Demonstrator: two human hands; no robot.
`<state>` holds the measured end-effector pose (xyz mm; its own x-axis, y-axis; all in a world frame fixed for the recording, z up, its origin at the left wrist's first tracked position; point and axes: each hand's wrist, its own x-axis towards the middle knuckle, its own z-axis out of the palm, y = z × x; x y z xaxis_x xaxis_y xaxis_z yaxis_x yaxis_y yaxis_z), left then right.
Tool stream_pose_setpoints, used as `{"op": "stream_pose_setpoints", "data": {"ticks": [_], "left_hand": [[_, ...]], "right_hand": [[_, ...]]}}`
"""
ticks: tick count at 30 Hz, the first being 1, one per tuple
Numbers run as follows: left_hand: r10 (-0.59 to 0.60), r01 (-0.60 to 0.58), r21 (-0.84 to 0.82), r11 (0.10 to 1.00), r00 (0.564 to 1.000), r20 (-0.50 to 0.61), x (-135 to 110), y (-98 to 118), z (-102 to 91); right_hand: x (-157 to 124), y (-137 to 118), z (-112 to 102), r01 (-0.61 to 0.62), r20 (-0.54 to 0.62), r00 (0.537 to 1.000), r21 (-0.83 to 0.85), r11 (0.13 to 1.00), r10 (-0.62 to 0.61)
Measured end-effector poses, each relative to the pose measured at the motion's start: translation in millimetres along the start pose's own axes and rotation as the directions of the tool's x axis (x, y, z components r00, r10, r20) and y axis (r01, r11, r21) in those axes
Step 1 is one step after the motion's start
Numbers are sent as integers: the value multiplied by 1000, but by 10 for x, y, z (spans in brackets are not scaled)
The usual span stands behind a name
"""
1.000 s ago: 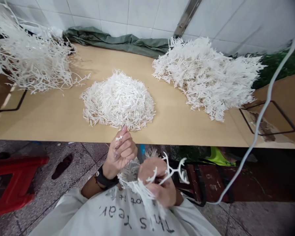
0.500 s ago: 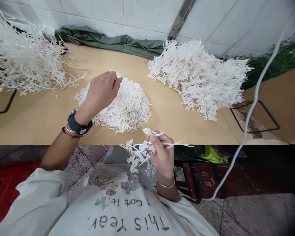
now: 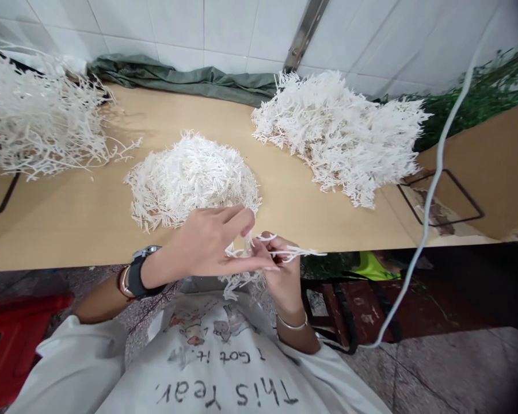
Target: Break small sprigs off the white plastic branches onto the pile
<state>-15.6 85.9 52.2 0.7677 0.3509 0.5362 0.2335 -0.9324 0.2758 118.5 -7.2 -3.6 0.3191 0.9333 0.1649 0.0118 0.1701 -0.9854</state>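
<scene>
Upside down across my shirt (image 3: 224, 368), it's "I Got it." with "This Year." below, and creases bend the cartoon figures above.

Up to the hands, and they're together at the front edge of the bench (image 3: 293, 213)! My right hand (image 3: 285, 276) is clamped on white sprigs (image 3: 302, 253), tips poking out to the right, more dangling beneath. My left hand (image 3: 207, 241) crosses in front, thumb and forefinger parted around white bits; whether it grips any, I can't tell, as the fingers hide each other.

Just beyond sits the middle heap (image 3: 198, 178), the right heap (image 3: 341, 132) well apart; the left heap (image 3: 38, 121) runs out of view, and so does the red stool (image 3: 8, 328). Cardboard (image 3: 501, 167) at far right, greenery (image 3: 479, 112) behind it: box or flat sheet, I can't say.
</scene>
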Motion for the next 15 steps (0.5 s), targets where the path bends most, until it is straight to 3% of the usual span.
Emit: {"op": "stream_pose_setpoints", "data": {"ticks": [4,8,10,13,15], "left_hand": [[22,-23,3,1000,996,87,-1,-78,26],[157,-150,-49,987,965,210,5,-195,-32],[196,-158,-166,973,950,243,-14,-181,-66],[191,-98,-320,942,942,276,-85,-97,-140],[158,-77,-292,953,951,266,-169,-59,-247]], "right_hand": [[-35,-47,-48,2,34,999,-56,998,-1],[-54,-104,-104,7,123,992,-107,994,6],[-48,-103,-131,-59,212,975,-55,997,70],[-5,-75,-222,-250,374,904,75,965,205],[47,-83,-361,-358,430,860,127,925,274]]}}
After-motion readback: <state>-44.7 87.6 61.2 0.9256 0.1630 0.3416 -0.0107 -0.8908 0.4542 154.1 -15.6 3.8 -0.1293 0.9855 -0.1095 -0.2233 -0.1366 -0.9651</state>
